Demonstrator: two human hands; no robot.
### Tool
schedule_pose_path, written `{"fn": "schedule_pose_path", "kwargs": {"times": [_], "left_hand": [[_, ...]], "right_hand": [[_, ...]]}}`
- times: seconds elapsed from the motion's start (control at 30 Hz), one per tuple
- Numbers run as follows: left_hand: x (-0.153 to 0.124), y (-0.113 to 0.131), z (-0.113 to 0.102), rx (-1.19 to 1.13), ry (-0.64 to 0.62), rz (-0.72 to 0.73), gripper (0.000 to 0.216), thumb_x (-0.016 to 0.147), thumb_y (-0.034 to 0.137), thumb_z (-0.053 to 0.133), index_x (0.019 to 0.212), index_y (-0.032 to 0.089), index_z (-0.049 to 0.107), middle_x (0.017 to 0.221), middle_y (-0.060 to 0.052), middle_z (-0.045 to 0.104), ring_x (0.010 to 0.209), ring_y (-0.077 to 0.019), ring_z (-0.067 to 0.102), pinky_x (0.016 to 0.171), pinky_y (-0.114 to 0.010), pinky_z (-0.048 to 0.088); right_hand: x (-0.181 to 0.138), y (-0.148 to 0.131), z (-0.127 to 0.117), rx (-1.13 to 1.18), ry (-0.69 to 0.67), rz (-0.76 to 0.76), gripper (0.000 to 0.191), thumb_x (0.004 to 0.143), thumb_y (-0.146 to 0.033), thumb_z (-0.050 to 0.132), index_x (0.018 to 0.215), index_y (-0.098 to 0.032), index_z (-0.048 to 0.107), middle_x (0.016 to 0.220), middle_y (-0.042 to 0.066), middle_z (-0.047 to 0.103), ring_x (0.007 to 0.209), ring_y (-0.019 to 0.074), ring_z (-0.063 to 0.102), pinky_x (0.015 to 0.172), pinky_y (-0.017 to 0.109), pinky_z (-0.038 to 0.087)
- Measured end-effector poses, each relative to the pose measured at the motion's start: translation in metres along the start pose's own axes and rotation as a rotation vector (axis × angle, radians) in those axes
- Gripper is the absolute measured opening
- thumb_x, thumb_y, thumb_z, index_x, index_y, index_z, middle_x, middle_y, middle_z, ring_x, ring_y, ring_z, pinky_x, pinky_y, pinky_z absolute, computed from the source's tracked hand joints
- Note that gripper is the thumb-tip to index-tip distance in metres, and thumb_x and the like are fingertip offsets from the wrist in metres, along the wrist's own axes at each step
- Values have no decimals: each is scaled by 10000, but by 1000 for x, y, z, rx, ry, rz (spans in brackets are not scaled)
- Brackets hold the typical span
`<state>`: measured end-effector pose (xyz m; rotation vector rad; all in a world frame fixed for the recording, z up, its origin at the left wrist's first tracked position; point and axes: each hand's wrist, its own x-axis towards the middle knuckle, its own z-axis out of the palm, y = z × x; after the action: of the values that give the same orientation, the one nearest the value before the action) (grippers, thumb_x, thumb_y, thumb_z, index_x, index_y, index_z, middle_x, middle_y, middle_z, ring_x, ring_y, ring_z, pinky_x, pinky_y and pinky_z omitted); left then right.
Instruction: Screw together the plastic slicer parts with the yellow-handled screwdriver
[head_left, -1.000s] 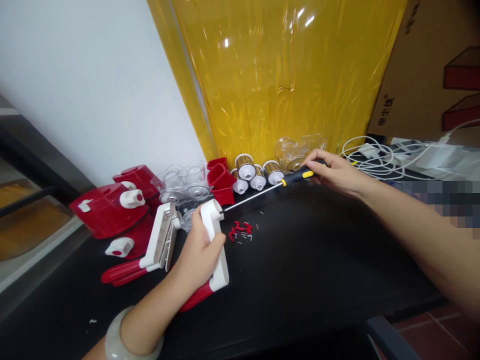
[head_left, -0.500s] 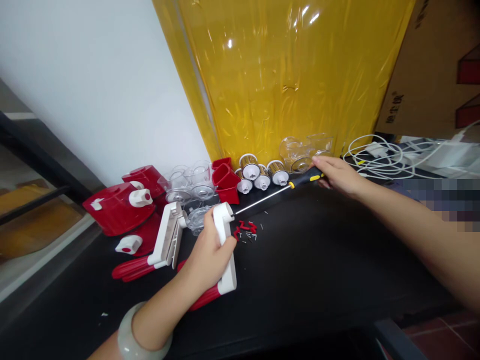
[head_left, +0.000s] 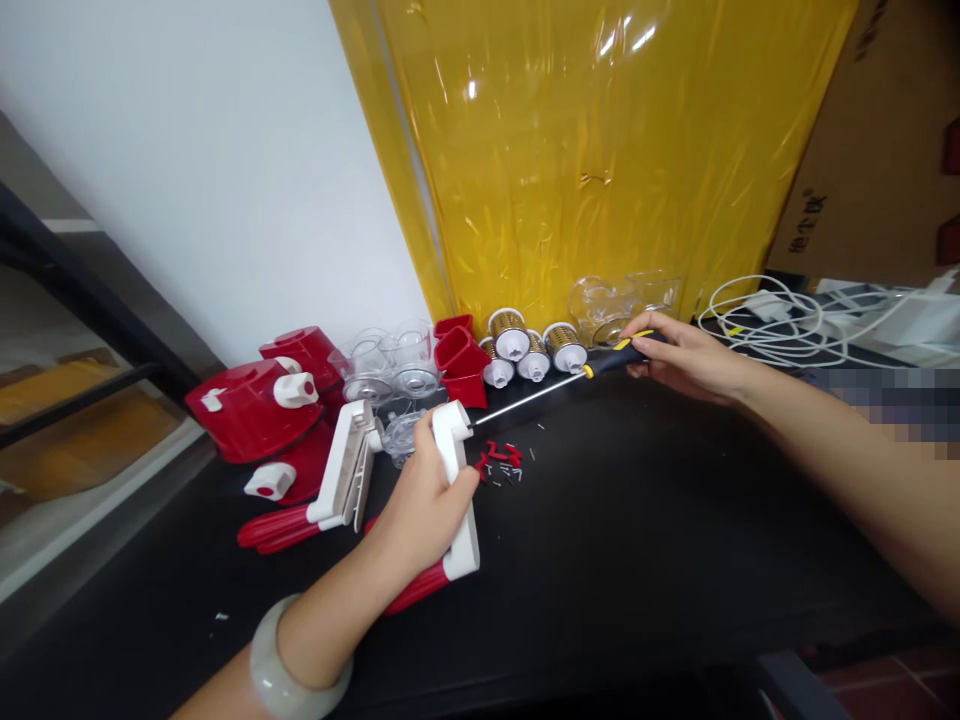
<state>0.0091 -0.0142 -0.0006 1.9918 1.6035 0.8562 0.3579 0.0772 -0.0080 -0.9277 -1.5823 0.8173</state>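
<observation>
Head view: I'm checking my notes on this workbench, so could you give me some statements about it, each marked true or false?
1. The right hand holds a screwdriver. True.
2. The left hand lies flat on the table. False: the left hand grips a white piece with a red handle.
3. The screwdriver's tip points away from the white piece. False: it points toward the piece's upper end.
4. Small red parts lie on the black table. True.
5. A bracelet is on the right wrist. False: the bracelet is on the left wrist.
</observation>
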Motion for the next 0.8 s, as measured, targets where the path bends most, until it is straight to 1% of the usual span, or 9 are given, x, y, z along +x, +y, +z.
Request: {"fn": "schedule_pose_path", "kwargs": {"times": [0.13, 0.2, 0.27, 0.33, 0.4, 0.43, 0.57, 0.7, 0.8], "left_hand": [[1, 0, 1, -11, 14, -10, 681, 853, 262, 500, 1479, 138, 262, 1099, -110, 674, 1033, -320, 669, 986, -537, 485], [2, 0, 0, -22, 14, -30, 674, 854, 264, 499, 1475, 139, 270, 1114, -113, 673, 1050, -324, 666, 997, -537, 479], [3, -1, 0, -23, 13, -47, 668, 855, 266, 498, 1472, 143, 273, 1141, -119, 669, 1065, -324, 665, 1008, -535, 473], [4, -1, -1, -20, 25, -37, 657, 851, 265, 497, 1462, 150, 284, 1190, -126, 657, 1093, -318, 658, 1024, -525, 467], [4, 0, -2, -12, 42, -11, 642, 844, 259, 498, 1447, 161, 301, 1239, -128, 641, 1136, -310, 643, 1042, -510, 460], [4, 0, -3, -5, 47, -5, 641, 841, 256, 498, 1445, 167, 304, 1249, -125, 637, 1143, -305, 641, 1045, -504, 460], [4, 0, -3, 39, 41, -14, 676, 838, 253, 499, 1469, 176, 270, 1213, -111, 643, 1080, -290, 659, 1013, -491, 477], [5, 0, -2, 47, 29, -22, 679, 836, 256, 490, 1471, 165, 268, 1187, -111, 646, 1042, -283, 665, 992, -477, 485], [7, -1, -2, 39, 43, -23, 670, 831, 261, 487, 1459, 157, 280, 1186, -116, 644, 1052, -286, 661, 998, -479, 482]], "right_hand": [[-2, -5, -1, 82, -67, 40, 492, 719, -580, 808, 968, -248, 543, 816, -21, 630, 685, 156, 644, 660, 337, 566], [-1, -2, -1, 89, -79, 62, 496, 731, -599, 799, 969, -246, 545, 812, -20, 637, 670, 160, 647, 645, 330, 557], [0, 3, -2, 18, -72, 85, 518, 787, -707, 697, 950, -238, 551, 754, -12, 639, 609, 161, 622, 573, 305, 516], [2, 8, -1, -99, -74, 117, 598, 851, -822, 497, 913, -230, 557, 658, -6, 621, 512, 154, 557, 483, 284, 438], [2, 10, -1, -206, -88, 150, 675, 880, -863, 339, 852, -226, 559, 553, -14, 561, 436, 143, 474, 443, 280, 364], [1, 10, -1, -246, -93, 162, 683, 884, -864, 322, 813, -225, 554, 516, -22, 523, 419, 135, 442, 442, 280, 340], [1, 8, 0, -272, -79, 170, 646, 845, -855, 459, 740, -222, 542, 517, -36, 446, 449, 116, 410, 466, 273, 297], [3, 8, 0, -227, -37, 158, 597, 830, -816, 547, 784, -222, 588, 593, -21, 480, 498, 121, 440, 490, 278, 300], [3, 8, 0, -174, -28, 109, 516, 820, -738, 650, 855, -223, 633, 661, -2, 555, 564, 133, 494, 550, 291, 370]]}}
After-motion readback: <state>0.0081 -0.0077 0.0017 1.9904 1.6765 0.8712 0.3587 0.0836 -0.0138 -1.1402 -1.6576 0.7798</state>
